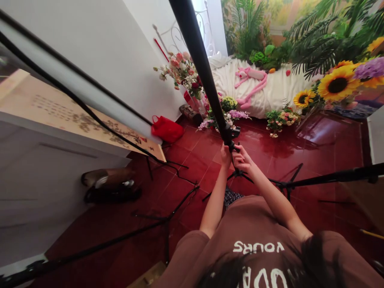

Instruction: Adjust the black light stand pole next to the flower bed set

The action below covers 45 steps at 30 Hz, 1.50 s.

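Gripping a black light stand (207,76) (near its locking collar (229,143)), left hand (226,156) and right hand (241,159) clamp fingers around it.

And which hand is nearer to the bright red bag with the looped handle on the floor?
The left. The left hand holds the black tubular pole on the side facing the red bag; the right hand is on the pole's far side, farther from it.

The pole (205,72) is black, the shirt (240,222) brown with white lettering (257,248), the floor (265,156) dark red.
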Motion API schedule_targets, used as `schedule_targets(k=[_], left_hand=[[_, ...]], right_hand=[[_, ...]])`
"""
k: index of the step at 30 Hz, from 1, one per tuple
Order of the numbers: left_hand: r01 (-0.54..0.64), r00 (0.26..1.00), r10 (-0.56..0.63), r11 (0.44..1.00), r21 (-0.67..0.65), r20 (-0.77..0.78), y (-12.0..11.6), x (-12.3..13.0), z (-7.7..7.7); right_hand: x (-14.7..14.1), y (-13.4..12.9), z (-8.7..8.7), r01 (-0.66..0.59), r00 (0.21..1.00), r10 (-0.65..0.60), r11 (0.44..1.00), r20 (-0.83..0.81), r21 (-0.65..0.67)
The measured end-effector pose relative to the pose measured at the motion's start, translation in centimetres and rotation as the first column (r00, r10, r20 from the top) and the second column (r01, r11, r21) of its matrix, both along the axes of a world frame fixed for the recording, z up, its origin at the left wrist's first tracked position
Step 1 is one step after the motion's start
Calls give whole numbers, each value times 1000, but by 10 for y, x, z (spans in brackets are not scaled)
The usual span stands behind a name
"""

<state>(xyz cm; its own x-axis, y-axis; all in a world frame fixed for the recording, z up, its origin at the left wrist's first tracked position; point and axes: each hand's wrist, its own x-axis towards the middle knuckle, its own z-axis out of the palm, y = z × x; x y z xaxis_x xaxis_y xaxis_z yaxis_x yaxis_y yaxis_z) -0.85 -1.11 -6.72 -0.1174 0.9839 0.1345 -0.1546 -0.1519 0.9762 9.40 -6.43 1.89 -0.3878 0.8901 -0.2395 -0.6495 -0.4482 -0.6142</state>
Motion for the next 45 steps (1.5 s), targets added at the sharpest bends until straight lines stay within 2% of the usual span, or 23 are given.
schedule_targets(k=[1, 2, 3, 5, 7, 8, 9, 10, 12, 14, 16, 19, 23, 26, 29, 31, 33, 36, 40, 42, 45], left_hand=[[-6, 1000, 6, 1000, 6, -7, 0, 0, 1], [-9, 1000, 9, 1000, 11, -12, -1, 0, 2], [-8, 1000, 9, 1000, 17, -14, -1, 0, 3], [-6, 1000, 6, 999, 32, -6, -3, 0, 6], [-15, 1000, 14, 999, 43, 6, -5, 1, 10], [-18, 1000, 18, 999, 44, 12, -6, 2, 13], [-19, 1000, 18, 999, 43, 18, -7, 2, 15], [-16, 1000, 15, 999, 40, 22, -8, 3, 18], [-5, 1000, 4, 999, 35, 30, -9, 3, 21], [-3, 999, 2, 999, 38, 32, -10, 3, 21], [-1, 999, 0, 999, 43, 36, -8, 3, 18], [1, 999, -3, 999, 52, 41, -5, 3, 12], [-63, 998, 62, 996, 64, 16, 0, 5, 7], [-110, 994, 111, 993, 40, -20, 0, 6, 5], [-68, 996, 69, 997, 26, -47, -3, 3, 7], [-53, 996, 56, 997, 59, -68, -8, 0, 14], [-48, 995, 57, 993, 105, -85, -11, -4, 28], [-21, 996, 35, 986, 164, -80, -10, -5, 58], [35, 999, -37, 972, 231, 4, 3, 2, 96], [90, 993, -105, 970, 227, 52, 10, 6, 106], [120, 986, -139, 974, 194, 91, 14, 9, 111]], right_hand=[[2, 1, 4, 47, 973, -61, 996, 222, 71], [6, 1, 9, 74, 904, -128, 987, 407, 145], [10, 1, 14, 85, 804, -199, 971, 560, 224], [21, -2, 23, 31, 551, -335, 923, 764, 382], [32, -8, 28, -123, 250, -444, 867, 860, 484], [37, -10, 30, -192, 125, -491, 841, 862, 507], [41, -13, 31, -222, 59, -526, 822, 849, 525], [43, -15, 31, -216, 35, -558, 806, 829, 552], [44, -15, 31, -126, 69, -622, 770, 780, 626], [39, -11, 31, -31, 171, -666, 732, 726, 680], [29, -1, 32, -14, 284, -668, 715, 688, 699], [9, 20, 34, -72, 386, -598, 740, 703, 669], [-12, 51, 38, -154, 455, -417, 833, 787, 531], [-18, 66, 45, -284, 511, -300, 826, 806, 487], [-20, 72, 56, -327, 525, -290, 799, 800, 504], [-22, 72, 67, -298, 562, -300, 796, 771, 527], [-25, 73, 83, -259, 607, -309, 794, 732, 550], [-29, 75, 116, -200, 631, -352, 787, 691, 584], [-34, 78, 156, -156, 652, -406, 754, 640, 637], [-37, 78, 168, -156, 661, -417, 737, 624, 658], [-37, 75, 175, -168, 656, -445, 702, 610, 692]])
